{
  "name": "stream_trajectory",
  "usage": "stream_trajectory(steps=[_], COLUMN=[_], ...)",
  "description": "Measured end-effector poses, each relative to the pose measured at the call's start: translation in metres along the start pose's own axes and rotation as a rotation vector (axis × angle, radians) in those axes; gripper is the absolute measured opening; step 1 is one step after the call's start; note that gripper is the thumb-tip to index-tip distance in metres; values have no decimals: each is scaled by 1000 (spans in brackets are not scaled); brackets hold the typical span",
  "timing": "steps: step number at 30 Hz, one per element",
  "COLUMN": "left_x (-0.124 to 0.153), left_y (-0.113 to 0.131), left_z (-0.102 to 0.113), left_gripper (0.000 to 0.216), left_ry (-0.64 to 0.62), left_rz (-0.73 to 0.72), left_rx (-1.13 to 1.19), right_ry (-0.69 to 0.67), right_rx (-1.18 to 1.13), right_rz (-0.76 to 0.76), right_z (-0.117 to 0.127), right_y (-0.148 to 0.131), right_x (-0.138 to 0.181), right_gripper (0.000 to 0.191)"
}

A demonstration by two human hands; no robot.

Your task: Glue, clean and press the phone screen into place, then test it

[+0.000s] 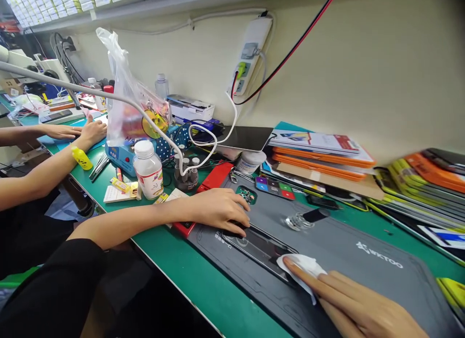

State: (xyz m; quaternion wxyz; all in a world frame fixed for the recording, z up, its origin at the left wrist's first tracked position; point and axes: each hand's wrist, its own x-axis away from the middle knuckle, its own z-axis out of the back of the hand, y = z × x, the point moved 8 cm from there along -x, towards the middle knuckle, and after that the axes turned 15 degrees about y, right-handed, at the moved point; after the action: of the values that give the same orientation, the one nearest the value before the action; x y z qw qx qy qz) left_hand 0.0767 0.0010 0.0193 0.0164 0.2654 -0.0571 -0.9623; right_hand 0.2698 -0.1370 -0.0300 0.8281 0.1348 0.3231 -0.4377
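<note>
Grey mat (337, 253): lies on the green tabletop (203, 284), its near edge running roughly along the tabletop's near edge; white WKTOO lettering shows toward its right end.
Phone (267, 253): lies flat and dark-glassed beside the mat's near edge, left of its middle, its length running along that edge, between my two hands.
Left hand (222, 208): my fingers are bent down over the phone's left end, touching it; whether they pinch it or only press, I cannot tell.
Right hand (359, 299): at the phone's right end, I grasp a folded white wipe, my index finger stretched out over it.
White wipe (307, 268): under my right fingers, it covers the phone's right end.
Colour-blocked tray (274, 188): sits at the mat's far edge, beyond my left hand.
Small-parts recess (247, 195): set near the mat's far left corner, just past my left fingers.
White bottle (148, 171): stands upright on the tabletop, beyond my left forearm and left of the mat.
Co-worker's hands (92, 132): at the tabletop's left end, well apart from mine.
</note>
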Motion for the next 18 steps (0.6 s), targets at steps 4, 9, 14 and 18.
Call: stream_trajectory(steps=[4,9,14,18], left_x=[0,2,2,3], left_y=[2,8,8,1], left_z=[1,1,1,-1], left_gripper=[27,29,29,29], left_ry=[23,19,-2,-20], left_rz=[-23,-122,-129,-68], left_rx=[10,-55,-101,-71], right_ry=[-1,54,26,15], right_rx=[44,92,93,84], right_rz=[61,151,199,202], right_z=[-1,10,18,20], right_y=[-8,-27,-37,-39], right_x=[-6,-31,-48,-50], right_gripper=[68,69,71,73])
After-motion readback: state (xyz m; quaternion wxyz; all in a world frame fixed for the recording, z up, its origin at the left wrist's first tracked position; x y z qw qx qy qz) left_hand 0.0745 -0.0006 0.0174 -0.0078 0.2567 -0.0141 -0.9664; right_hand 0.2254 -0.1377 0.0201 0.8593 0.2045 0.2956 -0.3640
